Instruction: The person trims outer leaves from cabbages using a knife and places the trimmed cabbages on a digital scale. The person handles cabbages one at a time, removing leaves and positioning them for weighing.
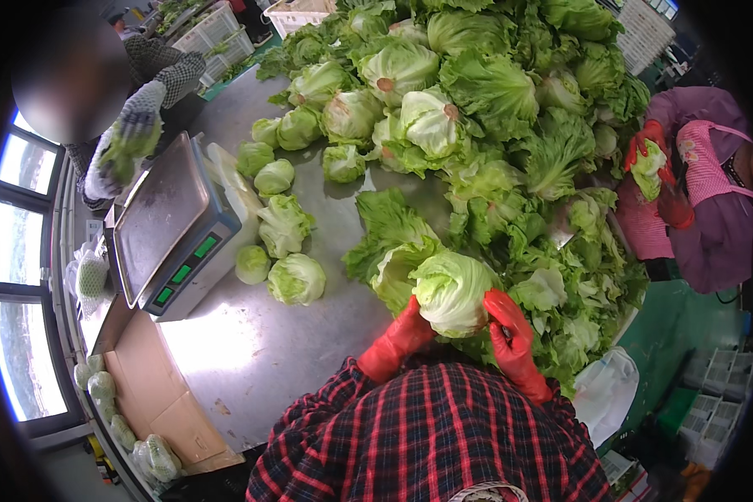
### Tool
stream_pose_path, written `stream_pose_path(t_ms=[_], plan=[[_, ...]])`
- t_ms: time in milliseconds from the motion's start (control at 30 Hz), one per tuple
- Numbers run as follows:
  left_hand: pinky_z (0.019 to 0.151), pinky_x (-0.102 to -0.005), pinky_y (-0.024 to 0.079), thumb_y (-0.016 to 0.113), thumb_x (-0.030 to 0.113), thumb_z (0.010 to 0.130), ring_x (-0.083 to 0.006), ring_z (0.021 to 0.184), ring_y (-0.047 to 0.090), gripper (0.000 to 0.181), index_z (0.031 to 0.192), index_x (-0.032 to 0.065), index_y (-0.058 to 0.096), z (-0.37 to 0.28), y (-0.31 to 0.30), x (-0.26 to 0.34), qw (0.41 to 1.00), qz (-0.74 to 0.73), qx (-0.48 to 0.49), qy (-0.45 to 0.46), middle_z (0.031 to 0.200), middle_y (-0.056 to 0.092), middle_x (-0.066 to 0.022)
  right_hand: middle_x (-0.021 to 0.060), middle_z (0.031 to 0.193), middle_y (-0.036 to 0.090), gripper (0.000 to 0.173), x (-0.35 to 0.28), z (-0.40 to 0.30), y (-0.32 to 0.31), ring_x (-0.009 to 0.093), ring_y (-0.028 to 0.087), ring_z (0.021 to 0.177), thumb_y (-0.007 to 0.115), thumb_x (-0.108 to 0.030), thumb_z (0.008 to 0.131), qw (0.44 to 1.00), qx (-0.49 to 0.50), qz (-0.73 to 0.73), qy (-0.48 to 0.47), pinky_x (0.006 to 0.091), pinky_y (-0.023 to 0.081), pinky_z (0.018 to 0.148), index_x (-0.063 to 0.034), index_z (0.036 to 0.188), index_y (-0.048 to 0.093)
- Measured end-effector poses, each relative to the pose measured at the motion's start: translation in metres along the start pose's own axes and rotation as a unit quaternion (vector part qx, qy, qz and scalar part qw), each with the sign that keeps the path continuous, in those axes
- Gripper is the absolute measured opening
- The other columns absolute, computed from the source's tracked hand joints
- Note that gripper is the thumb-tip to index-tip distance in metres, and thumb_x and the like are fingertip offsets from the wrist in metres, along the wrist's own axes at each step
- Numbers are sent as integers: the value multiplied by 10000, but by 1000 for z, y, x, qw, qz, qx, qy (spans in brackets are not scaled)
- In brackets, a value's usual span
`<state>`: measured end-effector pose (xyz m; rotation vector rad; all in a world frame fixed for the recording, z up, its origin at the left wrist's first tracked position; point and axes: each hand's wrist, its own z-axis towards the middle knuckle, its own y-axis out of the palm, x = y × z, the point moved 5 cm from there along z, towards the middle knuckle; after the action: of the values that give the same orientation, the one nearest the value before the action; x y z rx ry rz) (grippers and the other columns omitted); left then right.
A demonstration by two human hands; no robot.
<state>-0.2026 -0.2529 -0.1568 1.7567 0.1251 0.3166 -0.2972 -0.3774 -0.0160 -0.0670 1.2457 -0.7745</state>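
A pale green head of iceberg lettuce [455, 293] is held just above the metal table's near edge, its smooth wrapped leaves facing up. My left hand [401, 336], in a red rubber glove, cups it from the lower left. On the other side my right hand [513, 332], gloved the same way, presses its fingers to the lettuce; a small dark spot shows between the fingers, too small to name. Loose outer leaves [392, 241] lie just beyond the head. To the right spreads a heap of stripped leaves [558, 295].
Untrimmed lettuces [445, 106] are piled high at the back. Trimmed heads [296, 279] stand beside a digital scale [176, 219] on the metal table [245, 364]. Flattened cardboard [157, 389] lies at left. One co-worker [703, 169] handles lettuce at right; another [132, 125] stands beyond the scale.
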Motion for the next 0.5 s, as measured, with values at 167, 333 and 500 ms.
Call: stream_pose_path(t_ms=[167,333,500], plan=[[1123,-445,278,781,495,710,-282,1362,345,995,1467,86,282,-4,-15,10,998,32,54,-2,1481,357,-114,142,1200,619,306,11,-13,-8,218,629,963,574,-120,941,991,13,92,101,318,495,844,-10,1227,581],[1121,-436,279,825,470,658,-279,1359,348,1051,1466,75,281,-10,9,24,991,132,12,25,1474,359,-120,66,1060,641,344,9,-9,-18,149,594,893,663,-42,865,987,59,81,125,257,477,729,-37,1204,604],[1120,-426,281,869,446,606,-276,1357,350,1109,1464,65,279,-3,42,43,958,260,-32,119,1468,362,-127,35,933,611,429,-19,15,-10,102,514,731,771,-104,783,997,20,37,71,237,423,627,-34,1175,610]])
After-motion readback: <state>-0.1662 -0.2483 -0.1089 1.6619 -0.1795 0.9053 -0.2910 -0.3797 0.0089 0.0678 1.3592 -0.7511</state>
